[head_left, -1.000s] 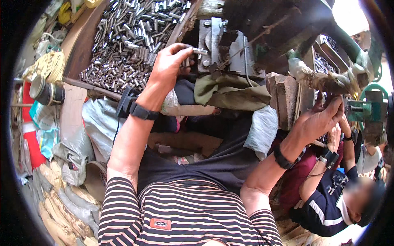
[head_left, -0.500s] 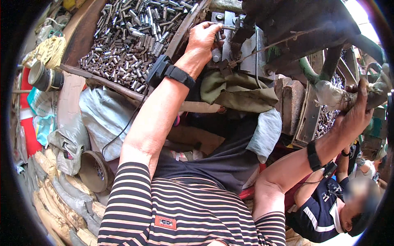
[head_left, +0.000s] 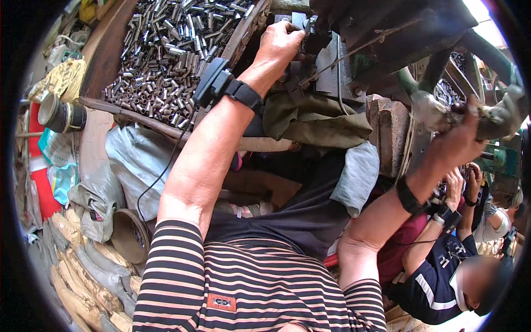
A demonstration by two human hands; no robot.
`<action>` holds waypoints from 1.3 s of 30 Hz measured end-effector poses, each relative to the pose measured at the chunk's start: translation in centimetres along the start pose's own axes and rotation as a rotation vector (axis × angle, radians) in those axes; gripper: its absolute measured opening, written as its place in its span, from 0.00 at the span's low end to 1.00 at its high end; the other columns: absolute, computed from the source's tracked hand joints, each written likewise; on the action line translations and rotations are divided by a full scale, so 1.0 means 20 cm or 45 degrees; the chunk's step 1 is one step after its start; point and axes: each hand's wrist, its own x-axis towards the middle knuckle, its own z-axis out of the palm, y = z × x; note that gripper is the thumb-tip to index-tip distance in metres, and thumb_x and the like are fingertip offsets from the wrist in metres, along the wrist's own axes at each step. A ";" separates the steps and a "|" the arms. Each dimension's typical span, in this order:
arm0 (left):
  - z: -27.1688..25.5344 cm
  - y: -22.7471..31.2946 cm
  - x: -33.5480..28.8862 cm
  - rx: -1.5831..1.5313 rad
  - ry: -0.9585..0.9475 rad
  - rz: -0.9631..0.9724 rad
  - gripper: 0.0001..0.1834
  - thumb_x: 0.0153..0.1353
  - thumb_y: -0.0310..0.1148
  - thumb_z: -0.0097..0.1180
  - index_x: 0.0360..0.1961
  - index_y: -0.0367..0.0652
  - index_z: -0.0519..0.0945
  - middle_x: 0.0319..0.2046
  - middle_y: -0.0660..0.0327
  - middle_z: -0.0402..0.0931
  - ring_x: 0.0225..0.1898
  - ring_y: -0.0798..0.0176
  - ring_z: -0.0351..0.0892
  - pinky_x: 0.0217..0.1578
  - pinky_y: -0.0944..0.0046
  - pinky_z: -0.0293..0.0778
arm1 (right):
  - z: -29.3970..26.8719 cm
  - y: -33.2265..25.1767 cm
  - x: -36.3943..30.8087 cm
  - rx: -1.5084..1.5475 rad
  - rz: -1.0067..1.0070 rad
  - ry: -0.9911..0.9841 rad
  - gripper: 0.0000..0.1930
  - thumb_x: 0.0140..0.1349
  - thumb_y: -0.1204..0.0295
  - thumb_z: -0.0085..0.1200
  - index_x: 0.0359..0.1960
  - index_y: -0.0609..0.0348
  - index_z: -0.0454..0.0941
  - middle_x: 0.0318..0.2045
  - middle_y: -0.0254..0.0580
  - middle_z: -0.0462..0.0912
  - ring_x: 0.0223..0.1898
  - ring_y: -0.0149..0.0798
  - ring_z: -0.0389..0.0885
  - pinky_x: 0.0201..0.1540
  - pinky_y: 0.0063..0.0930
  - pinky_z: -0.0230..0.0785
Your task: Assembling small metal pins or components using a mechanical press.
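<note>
- The left hand (head_left: 283, 43) reaches up at twelve o'clock to the metal fixture (head_left: 321, 58) of the press machine (head_left: 387, 27). Its fingers are curled closed, seemingly pinching a small metal piece against the fixture, though the piece itself is too hidden to name.
- The right hand (head_left: 462, 145) is at three o'clock, fingers wrapped tight round the grimy lever handle (head_left: 442, 113).
- The heap of short metal tubes (head_left: 160, 55) lies in the tray at eleven o'clock, just beside the left wrist with its black wrist device (head_left: 218, 86).
- To do this step well, I judge the piece should be seated square and fully home in the fixture before the lever moves.
- The left fingertips should sit to the side of the die, not under it.
- The lever pull should be one smooth stroke, held off until the left hand is clear.
- A co-worker's hands (head_left: 459, 182) work close at four o'clock; the lever's swing needs room from them.
</note>
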 end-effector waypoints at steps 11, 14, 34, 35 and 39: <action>-0.18 0.14 0.03 0.260 -0.288 -0.156 0.13 0.60 0.39 0.52 0.34 0.38 0.78 0.28 0.65 0.71 0.29 0.69 0.70 0.29 0.64 0.72 | -0.07 -0.06 0.04 -0.057 0.062 -0.300 0.10 0.58 0.76 0.56 0.39 0.70 0.79 0.34 0.40 0.80 0.32 0.29 0.78 0.36 0.22 0.70; -0.19 0.17 -0.02 -0.274 -0.087 -0.395 0.08 0.64 0.31 0.49 0.40 0.39 0.74 0.33 0.63 0.73 0.32 0.67 0.74 0.36 0.61 0.82 | -0.13 -0.09 0.12 -0.397 -0.144 -0.493 0.17 0.55 0.83 0.53 0.48 0.59 0.79 0.38 0.41 0.80 0.36 0.32 0.79 0.40 0.24 0.70; 0.02 0.09 -0.04 -0.466 0.054 -0.341 0.14 0.60 0.40 0.58 0.38 0.40 0.74 0.28 0.63 0.75 0.23 0.69 0.75 0.23 0.68 0.75 | -0.16 -0.09 0.26 -0.584 -0.423 -0.650 0.18 0.60 0.82 0.48 0.51 0.55 0.78 0.34 0.36 0.77 0.33 0.26 0.74 0.36 0.21 0.70; 0.02 0.09 -0.05 -0.469 0.054 -0.341 0.14 0.60 0.40 0.58 0.38 0.40 0.74 0.28 0.63 0.75 0.23 0.69 0.75 0.23 0.68 0.75 | -0.16 -0.08 0.26 -0.526 -0.384 -0.659 0.17 0.61 0.81 0.48 0.51 0.55 0.78 0.34 0.36 0.77 0.33 0.26 0.73 0.36 0.22 0.70; -0.01 0.10 -0.07 -0.477 0.032 -0.411 0.14 0.63 0.40 0.53 0.39 0.39 0.74 0.27 0.62 0.75 0.26 0.68 0.76 0.27 0.67 0.76 | -0.09 -0.05 0.17 -0.179 -0.117 -0.489 0.11 0.60 0.77 0.53 0.44 0.64 0.80 0.32 0.37 0.78 0.30 0.27 0.74 0.34 0.22 0.70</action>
